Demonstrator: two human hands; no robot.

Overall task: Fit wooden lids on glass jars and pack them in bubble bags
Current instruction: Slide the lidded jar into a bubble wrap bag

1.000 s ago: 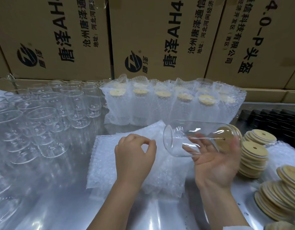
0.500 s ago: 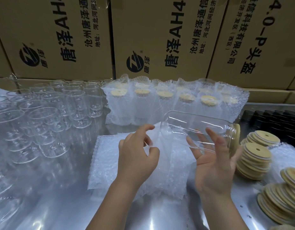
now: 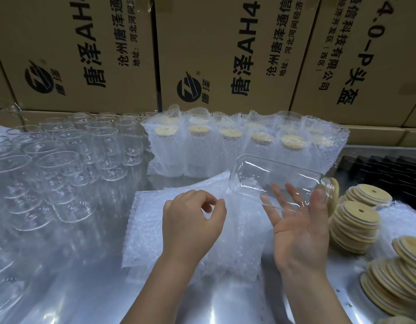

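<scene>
Right hand [image 3: 300, 232] around lidded jar [image 3: 272, 178], left hand [image 3: 190, 220] on bubble bag [image 3: 239, 235].

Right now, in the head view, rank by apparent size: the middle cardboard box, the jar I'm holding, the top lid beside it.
1. cardboard box, largest though farthest
2. jar in the right hand
3. lid, smallest

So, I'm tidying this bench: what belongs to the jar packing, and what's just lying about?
Job: lidded jar in right hand; bubble bag pinched by left hand; empty jars; spare lids; bagged jars.
Lying about: cardboard boxes; black items.
</scene>
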